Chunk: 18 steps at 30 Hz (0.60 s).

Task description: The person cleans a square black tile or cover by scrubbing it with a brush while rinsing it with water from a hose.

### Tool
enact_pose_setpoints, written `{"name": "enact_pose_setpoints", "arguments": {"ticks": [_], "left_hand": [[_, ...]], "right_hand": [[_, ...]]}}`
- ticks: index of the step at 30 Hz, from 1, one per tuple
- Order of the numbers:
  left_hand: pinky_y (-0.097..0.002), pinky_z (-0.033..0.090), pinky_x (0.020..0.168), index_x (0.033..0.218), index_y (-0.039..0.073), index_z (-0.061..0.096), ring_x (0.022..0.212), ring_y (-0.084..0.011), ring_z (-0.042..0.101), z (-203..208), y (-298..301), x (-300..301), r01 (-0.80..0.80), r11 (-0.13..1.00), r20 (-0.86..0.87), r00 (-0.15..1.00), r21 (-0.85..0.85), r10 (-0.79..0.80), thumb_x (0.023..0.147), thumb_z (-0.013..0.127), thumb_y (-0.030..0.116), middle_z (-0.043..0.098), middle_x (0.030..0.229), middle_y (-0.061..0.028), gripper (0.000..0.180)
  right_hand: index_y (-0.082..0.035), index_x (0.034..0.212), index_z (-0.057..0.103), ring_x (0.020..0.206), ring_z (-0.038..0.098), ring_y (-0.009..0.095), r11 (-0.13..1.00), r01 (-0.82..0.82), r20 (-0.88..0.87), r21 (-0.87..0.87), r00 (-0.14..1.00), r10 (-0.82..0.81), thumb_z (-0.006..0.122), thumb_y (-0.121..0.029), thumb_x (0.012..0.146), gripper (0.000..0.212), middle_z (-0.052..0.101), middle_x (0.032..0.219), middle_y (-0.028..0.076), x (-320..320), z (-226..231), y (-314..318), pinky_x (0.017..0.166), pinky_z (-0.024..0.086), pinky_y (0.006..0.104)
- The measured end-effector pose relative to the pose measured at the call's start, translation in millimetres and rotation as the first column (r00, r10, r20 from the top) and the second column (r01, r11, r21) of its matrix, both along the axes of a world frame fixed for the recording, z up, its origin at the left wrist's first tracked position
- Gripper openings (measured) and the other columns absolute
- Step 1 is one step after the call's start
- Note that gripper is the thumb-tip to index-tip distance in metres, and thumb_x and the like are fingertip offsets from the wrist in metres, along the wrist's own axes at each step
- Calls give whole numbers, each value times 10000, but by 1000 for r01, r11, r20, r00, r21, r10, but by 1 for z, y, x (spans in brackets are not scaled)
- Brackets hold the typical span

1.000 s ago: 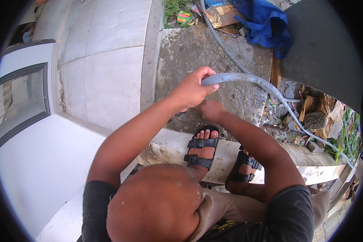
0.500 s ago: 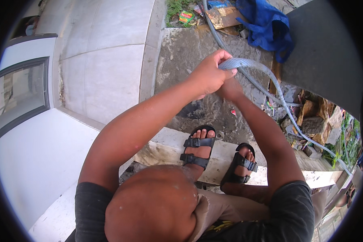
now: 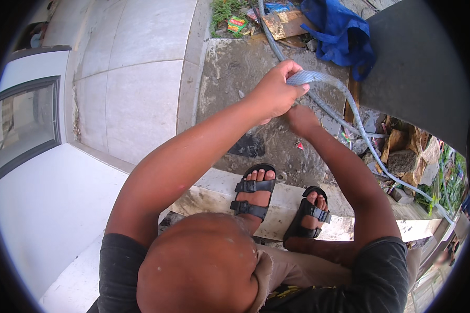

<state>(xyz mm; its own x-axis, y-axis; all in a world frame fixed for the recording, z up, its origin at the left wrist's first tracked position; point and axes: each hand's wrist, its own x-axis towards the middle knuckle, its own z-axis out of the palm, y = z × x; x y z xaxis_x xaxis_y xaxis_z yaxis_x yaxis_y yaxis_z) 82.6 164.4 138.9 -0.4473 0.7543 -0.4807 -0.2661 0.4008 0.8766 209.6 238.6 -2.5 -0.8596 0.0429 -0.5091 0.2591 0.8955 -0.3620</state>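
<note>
A pale grey-blue braided hose (image 3: 361,128) arches up from the right and ends in my left hand (image 3: 279,91). That hand is closed round it, with thumb and forefinger showing on either side. Just below and to the right is my right hand (image 3: 302,121), with its fingers curled in close beneath the left wrist. What those fingers hold, if anything, is hidden. Another length of grey hose (image 3: 274,46) runs behind my hands from the top toward the right. Beneath lies a wet, rough concrete floor (image 3: 230,78).
My sandalled feet (image 3: 253,193) rest on a pale ledge (image 3: 214,182). A tiled surface (image 3: 141,99) and a white wall with a window (image 3: 26,125) flank me on the left. Rubble and scraps (image 3: 402,161), a blue cloth bag (image 3: 344,39) and a dark panel (image 3: 418,73) occupy the right.
My right hand has moved slightly down, away from the left one, showing more of its knuckles. My left hand keeps its grip on the hose.
</note>
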Motion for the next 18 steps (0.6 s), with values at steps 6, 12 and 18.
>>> {"name": "enact_pose_setpoints", "arguments": {"ticks": [6,12,18], "left_hand": [[-282,428,850,1061,53,567,920,-98,531,7,34,14,79,994,-109,992,75,-70,914,691,74,596,970,-5,193],[-353,477,822,1062,39,580,920,-187,619,11,40,13,93,985,-285,957,144,-49,880,717,111,648,965,-81,239],[-292,454,829,1060,43,552,890,-98,541,12,45,26,72,973,-146,988,219,-40,908,707,75,595,949,-20,219]], "right_hand": [[-53,967,725,872,725,336,990,132,-384,-41,913,-137,569,-162,872,213,726,941,198,-3,-59,-20,766,580,462],[-64,1035,713,917,718,336,985,-97,-118,144,986,114,558,-186,894,242,727,1019,174,-2,-23,-20,784,578,448],[-126,1331,583,1293,507,375,908,282,-151,-311,928,-340,495,-330,985,411,589,1351,173,-7,-7,-8,1092,385,487]]}}
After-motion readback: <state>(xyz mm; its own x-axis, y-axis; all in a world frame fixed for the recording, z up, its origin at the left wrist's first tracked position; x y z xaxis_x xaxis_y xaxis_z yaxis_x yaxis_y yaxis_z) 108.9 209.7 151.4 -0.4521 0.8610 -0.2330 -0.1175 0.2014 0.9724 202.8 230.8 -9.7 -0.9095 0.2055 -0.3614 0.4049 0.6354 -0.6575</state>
